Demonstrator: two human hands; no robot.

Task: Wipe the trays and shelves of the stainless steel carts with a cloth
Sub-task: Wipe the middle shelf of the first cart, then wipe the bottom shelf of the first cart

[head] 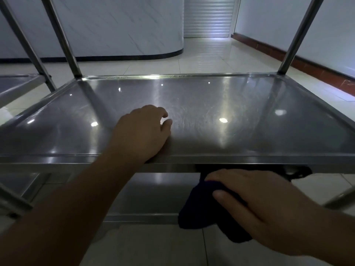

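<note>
Resting loosely curled left hand (142, 131) on shelf (230, 116), right hand (257, 204) gripping dark cloth (194, 212)

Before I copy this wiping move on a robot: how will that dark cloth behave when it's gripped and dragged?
Probably floppy: the dark cloth droops in folds below the right hand. Likely light, since it hangs from a loose-looking grip. It may bunch rather than slide flat on the lower shelf.

Silver-grey steel shelf (192, 112), dark navy cloth (194, 212), pale cream floor tiles (201, 54), white marbled wall (115, 25), red-brown skirting (269, 48)
</note>
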